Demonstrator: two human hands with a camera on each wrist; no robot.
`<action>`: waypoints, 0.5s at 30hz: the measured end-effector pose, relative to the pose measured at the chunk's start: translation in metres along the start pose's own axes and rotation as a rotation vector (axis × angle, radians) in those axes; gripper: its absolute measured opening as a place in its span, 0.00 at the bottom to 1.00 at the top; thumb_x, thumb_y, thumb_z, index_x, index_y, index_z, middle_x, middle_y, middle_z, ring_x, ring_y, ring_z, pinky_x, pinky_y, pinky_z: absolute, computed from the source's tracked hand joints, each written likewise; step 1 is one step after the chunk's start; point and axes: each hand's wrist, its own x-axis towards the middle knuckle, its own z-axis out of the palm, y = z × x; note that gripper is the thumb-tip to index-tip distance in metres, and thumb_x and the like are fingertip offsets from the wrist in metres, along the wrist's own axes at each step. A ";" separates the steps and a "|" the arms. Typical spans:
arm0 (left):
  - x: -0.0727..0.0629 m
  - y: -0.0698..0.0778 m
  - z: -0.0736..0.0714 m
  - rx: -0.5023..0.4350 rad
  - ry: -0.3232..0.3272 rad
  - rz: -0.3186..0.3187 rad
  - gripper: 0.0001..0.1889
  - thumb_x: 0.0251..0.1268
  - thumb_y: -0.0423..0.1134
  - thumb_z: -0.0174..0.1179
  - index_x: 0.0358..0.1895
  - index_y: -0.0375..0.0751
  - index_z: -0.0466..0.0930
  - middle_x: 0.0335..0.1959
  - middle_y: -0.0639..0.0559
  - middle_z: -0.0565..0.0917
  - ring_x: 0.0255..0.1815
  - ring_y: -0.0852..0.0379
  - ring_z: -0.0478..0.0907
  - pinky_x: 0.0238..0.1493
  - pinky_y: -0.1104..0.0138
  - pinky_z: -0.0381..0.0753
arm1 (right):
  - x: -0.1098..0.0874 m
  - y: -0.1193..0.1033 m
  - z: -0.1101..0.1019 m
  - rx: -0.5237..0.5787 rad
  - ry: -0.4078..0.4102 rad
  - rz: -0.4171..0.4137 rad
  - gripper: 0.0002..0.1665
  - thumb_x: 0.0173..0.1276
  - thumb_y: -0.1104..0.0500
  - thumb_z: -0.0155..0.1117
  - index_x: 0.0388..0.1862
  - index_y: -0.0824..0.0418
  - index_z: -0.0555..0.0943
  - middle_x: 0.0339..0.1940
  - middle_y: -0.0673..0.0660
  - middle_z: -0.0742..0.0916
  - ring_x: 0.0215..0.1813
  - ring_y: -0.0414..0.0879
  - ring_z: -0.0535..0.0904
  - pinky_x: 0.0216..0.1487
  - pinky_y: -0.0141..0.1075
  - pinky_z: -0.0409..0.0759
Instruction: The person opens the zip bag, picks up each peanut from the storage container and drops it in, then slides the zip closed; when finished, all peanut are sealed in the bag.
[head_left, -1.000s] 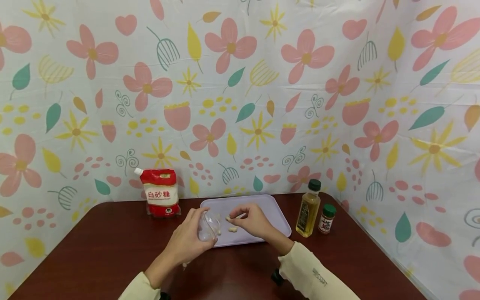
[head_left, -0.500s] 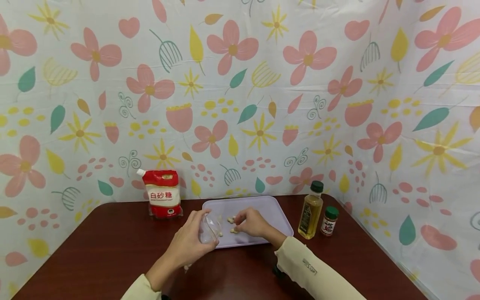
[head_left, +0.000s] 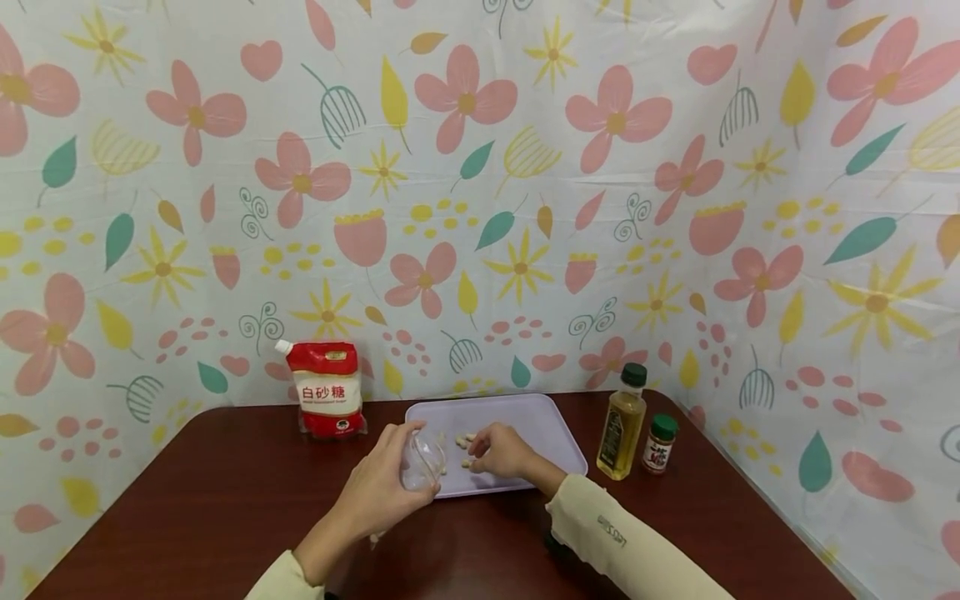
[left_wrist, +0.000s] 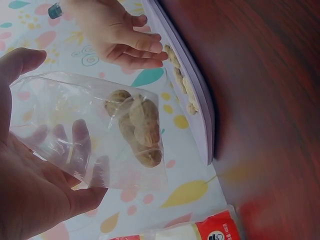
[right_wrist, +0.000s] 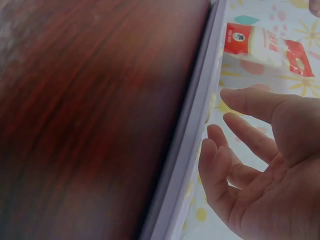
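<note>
In my left hand (head_left: 386,479) I hold a clear plastic bag (left_wrist: 62,97), thumb and fingers spread around its upper part. Several unshelled peanuts (left_wrist: 142,125) sit at the bottom of the bag in the left wrist view. My right hand (head_left: 506,450) is low over the lilac tray (head_left: 540,429). Its fingers (right_wrist: 252,135) are loosely bent with thumb and fingertips apart, and nothing is between them. Several more peanuts (head_left: 462,440) lie on the tray just left of its fingertips; the left wrist view shows them near the tray's edge.
A red and white sugar pouch (head_left: 328,390) stands at the back left of the dark wooden table (head_left: 225,500). Right of the tray stand an oil bottle (head_left: 622,425) and a small green-capped jar (head_left: 659,446). A flowered cloth hangs behind.
My right hand was pinching a peanut above the tray; it moved down and let go, and its fingers are now empty beside the peanuts. The left hand kept hold of the bag.
</note>
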 end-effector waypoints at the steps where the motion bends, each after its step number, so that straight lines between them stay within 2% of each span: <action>1: 0.000 0.000 0.000 0.000 -0.001 0.000 0.40 0.46 0.50 0.75 0.65 0.47 0.70 0.44 0.58 0.71 0.32 0.61 0.71 0.30 0.65 0.71 | 0.000 0.000 0.001 0.000 -0.001 0.002 0.08 0.54 0.65 0.76 0.33 0.63 0.86 0.31 0.54 0.87 0.37 0.47 0.82 0.39 0.42 0.79; 7: 0.001 0.000 0.000 0.002 -0.005 -0.009 0.40 0.46 0.50 0.75 0.65 0.49 0.70 0.44 0.59 0.71 0.31 0.62 0.70 0.31 0.65 0.71 | -0.001 0.001 0.002 -0.007 -0.008 0.029 0.07 0.55 0.65 0.76 0.31 0.62 0.86 0.28 0.50 0.85 0.33 0.42 0.79 0.37 0.39 0.78; 15: 0.001 0.000 0.001 -0.006 -0.010 -0.006 0.39 0.47 0.49 0.75 0.65 0.49 0.69 0.43 0.59 0.71 0.29 0.62 0.69 0.29 0.66 0.70 | 0.000 0.003 0.004 -0.030 -0.005 0.051 0.06 0.55 0.65 0.75 0.30 0.61 0.85 0.27 0.50 0.85 0.32 0.42 0.79 0.37 0.40 0.78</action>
